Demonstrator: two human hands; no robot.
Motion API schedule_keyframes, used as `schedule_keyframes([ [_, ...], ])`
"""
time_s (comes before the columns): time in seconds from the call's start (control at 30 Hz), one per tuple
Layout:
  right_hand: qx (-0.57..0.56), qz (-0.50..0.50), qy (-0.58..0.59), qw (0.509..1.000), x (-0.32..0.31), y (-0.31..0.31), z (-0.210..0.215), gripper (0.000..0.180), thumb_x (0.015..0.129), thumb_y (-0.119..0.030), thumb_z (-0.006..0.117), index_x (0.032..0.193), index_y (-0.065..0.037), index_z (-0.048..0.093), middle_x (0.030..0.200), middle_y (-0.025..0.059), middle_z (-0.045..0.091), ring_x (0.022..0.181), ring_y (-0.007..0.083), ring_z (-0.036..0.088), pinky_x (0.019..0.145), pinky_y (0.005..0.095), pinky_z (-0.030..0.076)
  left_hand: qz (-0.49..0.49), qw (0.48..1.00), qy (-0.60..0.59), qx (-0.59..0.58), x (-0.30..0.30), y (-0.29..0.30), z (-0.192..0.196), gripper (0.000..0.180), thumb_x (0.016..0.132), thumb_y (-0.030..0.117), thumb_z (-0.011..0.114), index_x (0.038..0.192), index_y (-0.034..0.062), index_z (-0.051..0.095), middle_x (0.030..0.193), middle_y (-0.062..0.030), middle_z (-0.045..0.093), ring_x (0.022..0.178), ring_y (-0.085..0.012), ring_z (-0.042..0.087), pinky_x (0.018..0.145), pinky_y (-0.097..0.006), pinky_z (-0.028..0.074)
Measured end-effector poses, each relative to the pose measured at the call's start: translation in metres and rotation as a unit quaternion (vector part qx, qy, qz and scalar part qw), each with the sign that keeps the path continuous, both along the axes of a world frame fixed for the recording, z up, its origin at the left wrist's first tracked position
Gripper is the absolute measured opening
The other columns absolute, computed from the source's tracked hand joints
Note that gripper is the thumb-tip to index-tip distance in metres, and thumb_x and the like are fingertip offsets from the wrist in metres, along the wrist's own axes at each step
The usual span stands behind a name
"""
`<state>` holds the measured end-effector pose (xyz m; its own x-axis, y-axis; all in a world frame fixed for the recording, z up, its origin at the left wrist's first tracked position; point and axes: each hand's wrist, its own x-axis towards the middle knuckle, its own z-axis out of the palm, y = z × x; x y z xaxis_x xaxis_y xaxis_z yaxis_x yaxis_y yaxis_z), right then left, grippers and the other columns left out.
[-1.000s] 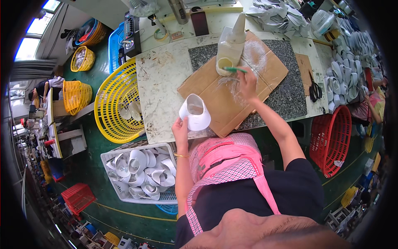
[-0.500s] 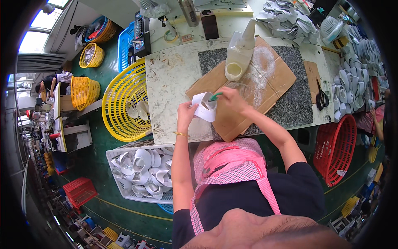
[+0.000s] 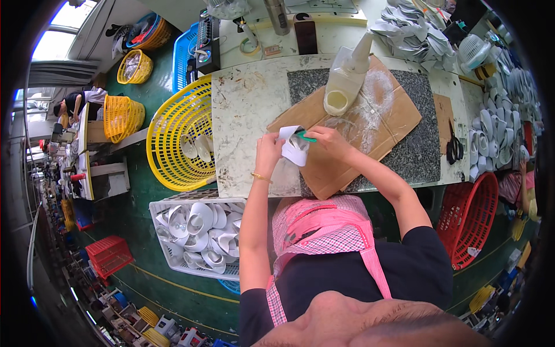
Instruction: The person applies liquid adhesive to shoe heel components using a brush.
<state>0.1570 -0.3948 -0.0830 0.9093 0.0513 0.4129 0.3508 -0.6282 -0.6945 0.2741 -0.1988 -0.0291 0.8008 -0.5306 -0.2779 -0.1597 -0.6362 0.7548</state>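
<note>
My left hand [image 3: 269, 152] is closed on the edge of a white shoe upper [image 3: 295, 155], holding it raised above the near-left part of the cardboard sheet [image 3: 318, 179]. My right hand [image 3: 332, 141] grips a small green-handled tool [image 3: 305, 136], whose far end reaches into the opening of the upper and is hidden there. Beyond my hands, a whitish plastic bottle [image 3: 347, 78] with a tapered nozzle and a round cut-out in its side lies on the cardboard. White dried residue [image 3: 377, 95] marks the sheet beside it.
Under the cardboard lies a speckled stone slab [image 3: 425, 87]. Black scissors [image 3: 454, 147] rest at the right. A yellow basket [image 3: 167, 144] and a white crate [image 3: 165, 260] of white uppers stand at my left, a red basket [image 3: 477, 214] at my right. White pieces [image 3: 410, 34] are heaped behind.
My left hand has turned the white upper so that it stands more upright. My right hand has come closer to it, with the green-handled tool deeper in the opening. The view has shifted slightly.
</note>
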Motion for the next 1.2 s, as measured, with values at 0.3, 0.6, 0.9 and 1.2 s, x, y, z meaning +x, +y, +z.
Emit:
schedule_keyframes([
  [0.3, 0.168, -0.144, 0.108, 0.969, -0.016, 0.008, -0.003, 0.009, 0.087, -0.007, 0.059, 0.092, -0.002, 0.064, 0.080, 0.0121, 0.063, 0.075, 0.0261, 0.064, 0.065, 0.0338, 0.048, -0.044, 0.971, -0.234, 0.040, -0.026, -0.003, 0.009, 0.019, 0.082, 0.012, 0.065, 0.097, 0.0013, 0.069, 0.069, -0.0165, 0.065, 0.062, -0.0283, 0.064, 0.056, -0.036, 0.049],
  [0.6, 0.333, -0.370, 0.073, 0.864, -0.051, -0.025, 0.002, 0.017, 0.094, -0.015, 0.058, 0.086, -0.001, 0.063, 0.067, 0.0037, 0.064, 0.062, 0.0092, 0.059, 0.058, 0.0246, 0.044, -0.126, 0.928, -0.332, 0.113, -0.108, -0.020, -0.025, 0.013, 0.089, 0.018, 0.058, 0.096, 0.0095, 0.065, 0.075, -0.0085, 0.061, 0.069, -0.0258, 0.061, 0.057, -0.038, 0.050],
  [0.9, 0.271, -0.331, 0.075, 0.901, -0.080, 0.002, 0.027, 0.014, 0.092, -0.013, 0.060, 0.092, 0.000, 0.064, 0.074, 0.0054, 0.064, 0.062, 0.0105, 0.060, 0.057, 0.0239, 0.044, 0.062, 0.968, -0.242, 0.005, -0.115, 0.028, -0.048, 0.025, 0.084, 0.025, 0.068, 0.090, 0.0021, 0.062, 0.077, -0.0095, 0.063, 0.072, -0.0246, 0.061, 0.063, -0.035, 0.047],
  [1.2, -0.019, 0.019, 0.027, 0.999, -0.068, 0.037, -0.007, 0.023, 0.077, -0.001, 0.061, 0.100, -0.003, 0.063, 0.092, 0.0133, 0.063, 0.084, 0.0317, 0.063, 0.071, 0.0391, 0.050, 0.249, 0.966, 0.056, -0.049, -0.106, 0.044, -0.082, 0.030, 0.073, 0.015, 0.079, 0.090, -0.0054, 0.065, 0.080, -0.0135, 0.070, 0.070, -0.0158, 0.067, 0.064, -0.027, 0.053],
])
